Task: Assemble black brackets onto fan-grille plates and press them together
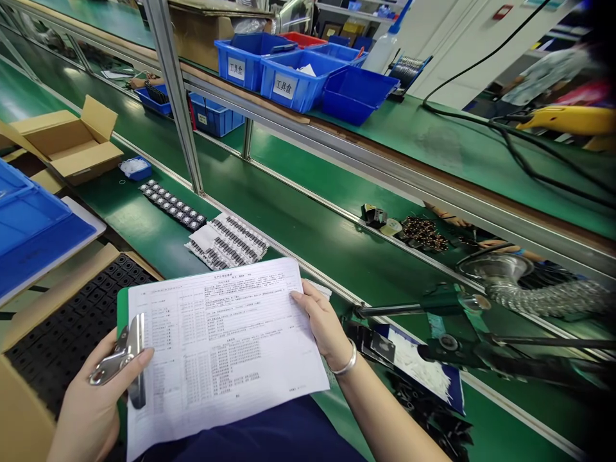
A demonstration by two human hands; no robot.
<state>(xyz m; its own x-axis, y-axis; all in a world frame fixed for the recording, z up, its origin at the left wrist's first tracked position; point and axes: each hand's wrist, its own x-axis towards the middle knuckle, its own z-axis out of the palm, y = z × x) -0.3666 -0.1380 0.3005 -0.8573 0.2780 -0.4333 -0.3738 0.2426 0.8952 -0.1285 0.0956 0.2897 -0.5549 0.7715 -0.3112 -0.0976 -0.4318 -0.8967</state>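
Nearest to the camera I see dark blue cloth (269, 433); just above it is the clipboard (123, 305), held at a tilt, with printed sheets (231, 359) covering most of it; its metal clip (137, 359) stands at the left end. The left hand (94, 401) is closed around this end, the thumb against the clip and the fingers partly hidden from me; the right hand (327, 324), wearing a silver bracelet (347, 362), is nearly closed on the right edge of the sheets, thumb on top; whether it grips also the board, I cannot tell. At the near left, a carton (24, 410) contains many black parts (91, 321); beyond the clipboard, on the green worktop (113, 202), I find a white sheet with small dark pieces (231, 240), and farther left some rows of round-centred black units (173, 205). At the right, a dark blue tray (457, 385) carries thin white pieces (414, 359); farther is a heap of copper-coloured parts (423, 232), and near it another person's hand (450, 217); blue bins (293, 83) stand on the far shelf.
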